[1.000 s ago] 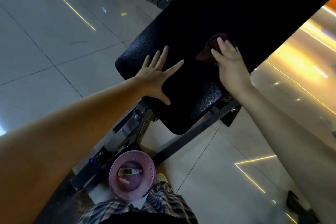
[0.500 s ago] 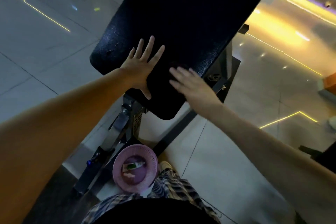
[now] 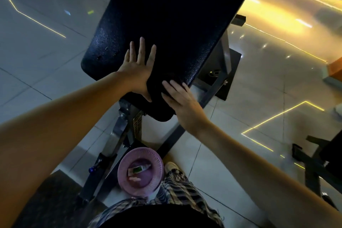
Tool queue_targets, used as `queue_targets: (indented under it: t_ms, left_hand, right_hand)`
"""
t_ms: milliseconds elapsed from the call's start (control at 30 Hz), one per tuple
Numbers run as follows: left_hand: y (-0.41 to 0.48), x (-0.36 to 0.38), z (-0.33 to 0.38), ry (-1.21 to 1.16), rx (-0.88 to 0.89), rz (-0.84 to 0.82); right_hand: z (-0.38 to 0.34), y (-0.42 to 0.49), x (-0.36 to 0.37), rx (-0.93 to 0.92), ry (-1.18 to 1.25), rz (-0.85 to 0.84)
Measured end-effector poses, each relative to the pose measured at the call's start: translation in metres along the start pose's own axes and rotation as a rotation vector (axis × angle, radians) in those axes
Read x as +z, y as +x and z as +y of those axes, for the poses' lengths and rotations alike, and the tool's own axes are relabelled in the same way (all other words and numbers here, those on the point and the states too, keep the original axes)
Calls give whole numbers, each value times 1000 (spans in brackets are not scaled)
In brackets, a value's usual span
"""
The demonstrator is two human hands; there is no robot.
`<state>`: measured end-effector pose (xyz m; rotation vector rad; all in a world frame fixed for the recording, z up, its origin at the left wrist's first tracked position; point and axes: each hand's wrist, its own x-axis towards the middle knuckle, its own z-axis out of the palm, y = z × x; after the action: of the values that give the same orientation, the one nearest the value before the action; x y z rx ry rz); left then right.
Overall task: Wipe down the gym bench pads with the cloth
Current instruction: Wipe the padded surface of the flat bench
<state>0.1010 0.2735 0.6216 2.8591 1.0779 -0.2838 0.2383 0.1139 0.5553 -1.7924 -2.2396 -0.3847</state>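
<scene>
Head view: the pad [image 3: 175,15] is a long black slab. Its rounded near end is under the hands and its long axis runs away and up to the right, out of the top of the frame.

The left hand [image 3: 137,72] lies flat on the pad's near left part, fingers straight and spread, gripping nothing. The right hand [image 3: 182,102] is just beside it to the right, at the pad's near right edge. Its fingers are straight and close together, laid down onto the surface and not curled.

A dark fold just past the right fingertips looks like the cloth [image 3: 169,80]. It is almost the pad's own shade, so I cannot tell its outline or how much of it lies under the fingers. The hands are near each other but not touching.

Judging from this, the right hand does the wiping and the left braces. Nearly all of the pad lies ahead of both hands, so the next stroke would go forward along the long axis.

Below, the bench frame [image 3: 118,135] stands on the tiled floor [image 3: 37,52]. A pink basket [image 3: 122,181] beside it holds a small tube [image 3: 138,169].
</scene>
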Motion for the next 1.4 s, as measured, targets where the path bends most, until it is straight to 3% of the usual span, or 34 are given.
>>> queue_targets:
  t_ms: [100, 233, 367, 433, 533, 667, 833, 967, 1100, 1233, 1400]
  left_hand:
    - [5, -9, 8, 44, 25, 36]
    - [19, -24, 17, -25, 86, 129]
    - [31, -37, 27, -68, 123, 156]
    - [35, -42, 28, -81, 131, 147]
    - [40, -46, 26, 3, 128, 110]
    - [47, -55, 20, 65, 165, 92]
    - [63, -79, 17, 50, 199, 171]
    - [73, -82, 26, 51, 206, 203]
    - [78, -87, 28, 112, 190, 204]
    - [86, -107, 24, 187, 177, 205]
    - [103, -133, 28, 203, 179, 213]
  right_hand:
    - [39, 18, -28, -75, -31, 1]
    - [107, 69, -67, 177, -86, 193]
    - [103, 80, -61, 347, -27, 323]
    - [76, 61, -43, 294, 23, 345]
    - [46, 30, -22, 151, 63, 206]
    - [79, 36, -44, 4, 19, 103]
    - [158, 93, -94, 245, -6, 307]
    - [138, 94, -80, 421, 109, 411]
    - [101, 53, -46, 249, 141, 340]
    - [132, 63, -65, 101, 62, 278]
    - [205, 125, -120, 296, 10, 354]
